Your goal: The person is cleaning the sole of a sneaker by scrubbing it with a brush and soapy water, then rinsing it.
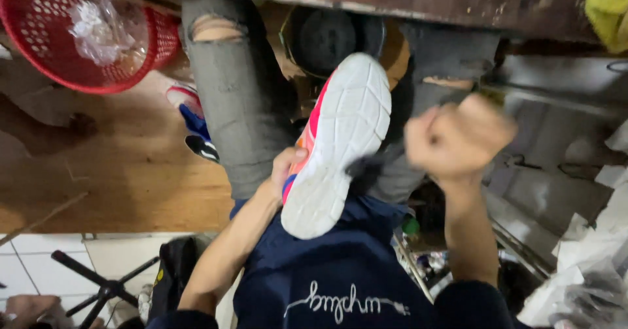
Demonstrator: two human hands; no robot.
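Against the person's lap, on a dark blue garment (340, 270), a sneaker (337, 142) is held sole-up, its toe pointing away toward the knees. Its white rubber sole is grooved into blocks, and the upper visible along the left edge is pink and orange with a blue patch near the heel. The left hand (282, 169) steadies this edge, thumb pressed on the upper, grip closed around the sneaker's side. The right hand (458, 136) is raised just right of the sneaker, apart from it, clenched in a tight fist and motion-blurred; whether it holds anything cannot be told. Grey ripped trousers (239, 100) cover the legs beyond. Upper left, a red perforated basket (39, 34) rests on the wooden floor (124, 172) and contains crumpled clear plastic (101, 31). A second sneaker (195, 123) lies beside the left leg.
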